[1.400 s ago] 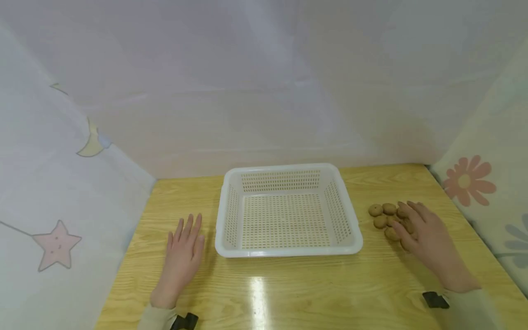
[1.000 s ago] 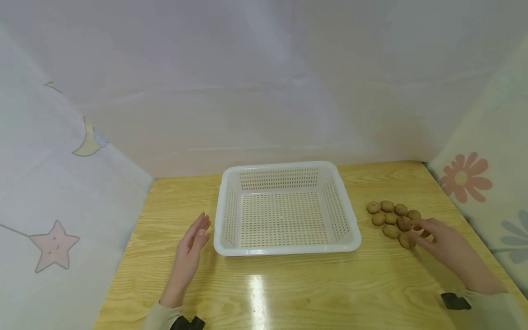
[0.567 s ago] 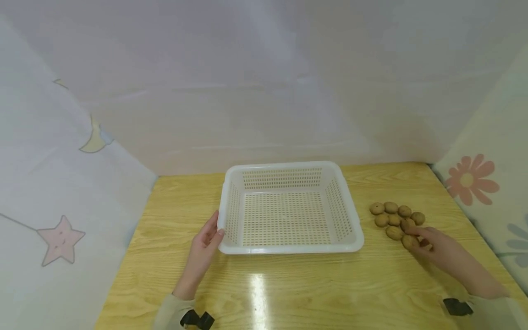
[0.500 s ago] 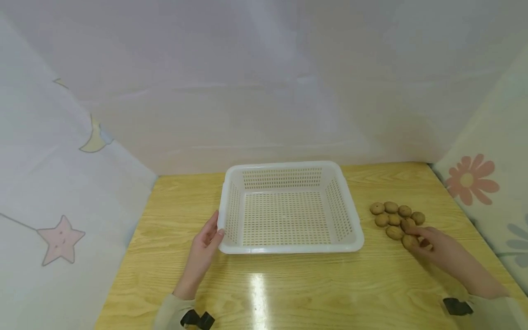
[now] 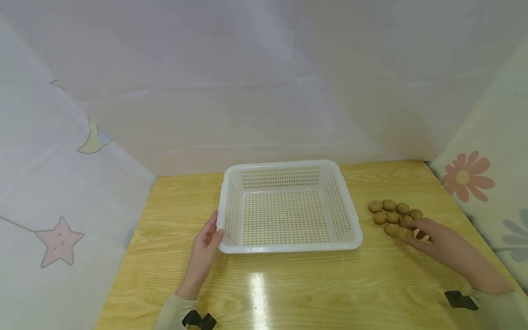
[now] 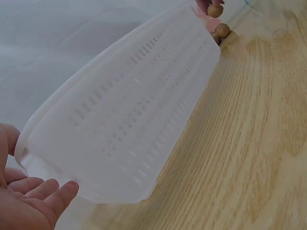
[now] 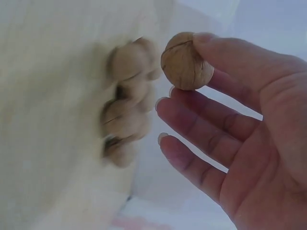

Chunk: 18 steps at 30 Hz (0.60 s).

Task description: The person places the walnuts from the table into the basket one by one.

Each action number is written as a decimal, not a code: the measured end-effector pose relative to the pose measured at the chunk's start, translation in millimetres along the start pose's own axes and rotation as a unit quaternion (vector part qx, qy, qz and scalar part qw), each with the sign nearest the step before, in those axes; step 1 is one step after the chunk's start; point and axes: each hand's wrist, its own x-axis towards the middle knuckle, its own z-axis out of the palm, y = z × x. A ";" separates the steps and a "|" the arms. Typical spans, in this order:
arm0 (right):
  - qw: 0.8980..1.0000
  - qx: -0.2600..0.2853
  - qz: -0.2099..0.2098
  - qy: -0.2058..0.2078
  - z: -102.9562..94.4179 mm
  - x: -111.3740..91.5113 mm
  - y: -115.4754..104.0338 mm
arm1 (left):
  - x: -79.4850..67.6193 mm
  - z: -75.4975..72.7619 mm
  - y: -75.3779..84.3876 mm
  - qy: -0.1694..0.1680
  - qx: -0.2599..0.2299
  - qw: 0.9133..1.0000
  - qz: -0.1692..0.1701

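A white plastic basket (image 5: 288,249) with slotted walls stands on the wooden table, nothing inside it. At its left side my left hand (image 5: 203,250) holds the rim, thumb on top and fingers beneath the lip, as the left wrist view shows. My right hand (image 5: 443,243) pinches one walnut (image 7: 184,67) between thumb and forefinger, its other fingers loosely bent below. That walnut is raised over the table in the left wrist view. Several more walnuts (image 5: 380,217) lie in a close cluster right of the basket, blurred in the right wrist view.
The wooden table (image 5: 305,288) extends in front of the basket and on both sides of it. Pale cloth hangs behind (image 5: 264,114) and at both sides, printed with a star (image 5: 59,242) and a flower (image 5: 468,177).
My left hand has come off the table to the basket's left rim and grips it. The right hand has drawn back from over the cluster, pinched a walnut at its near end and lifted it.
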 end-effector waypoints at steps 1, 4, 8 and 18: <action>1.000 -0.007 -0.011 0.006 -2.2 2.7 -4.2 | -0.1 0.2 0.2 0.002 -0.003 1.000 0.000; 0.999 -0.026 -0.036 0.020 -10.2 12.7 -18.4 | -0.4 0.5 0.7 0.006 -0.009 1.000 -0.002; 0.998 -0.028 -0.051 0.019 -21.6 28.3 -41.5 | -0.5 0.8 1.8 0.010 -0.016 1.000 -0.007; 0.992 -0.044 -0.121 0.012 -41.1 67.3 -93.6 | -0.2 1.7 2.6 0.014 -0.025 1.000 -0.009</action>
